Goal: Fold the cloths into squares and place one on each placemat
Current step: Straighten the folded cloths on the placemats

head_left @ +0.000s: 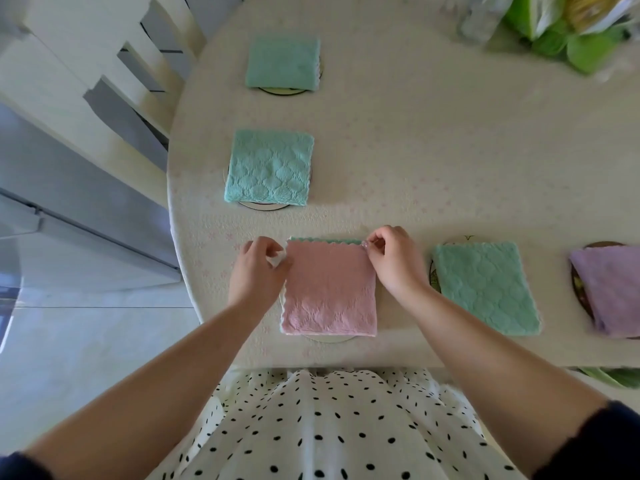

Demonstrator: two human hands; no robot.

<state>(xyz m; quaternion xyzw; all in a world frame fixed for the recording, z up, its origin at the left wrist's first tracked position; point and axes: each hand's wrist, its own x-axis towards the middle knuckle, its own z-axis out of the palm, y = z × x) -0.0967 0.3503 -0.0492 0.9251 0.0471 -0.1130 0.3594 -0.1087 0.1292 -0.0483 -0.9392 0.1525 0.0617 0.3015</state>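
Observation:
A pink cloth (329,289), folded into a square, lies on a round placemat (329,338) at the table's near edge. My left hand (258,271) pinches its far left corner and my right hand (393,259) pinches its far right corner. A green scalloped edge shows along the far side under the pink layer. Two folded green cloths (270,168) (283,63) lie on placemats (262,205) farther back on the left. To the right, another green cloth (485,289) and a purple cloth (609,289) each cover a placemat (577,289).
The round table (433,150) has a pale patterned tablecloth. Green and clear bags (561,26) sit at the far right. White chairs (104,81) stand to the left of the table. The table edge runs just in front of my body.

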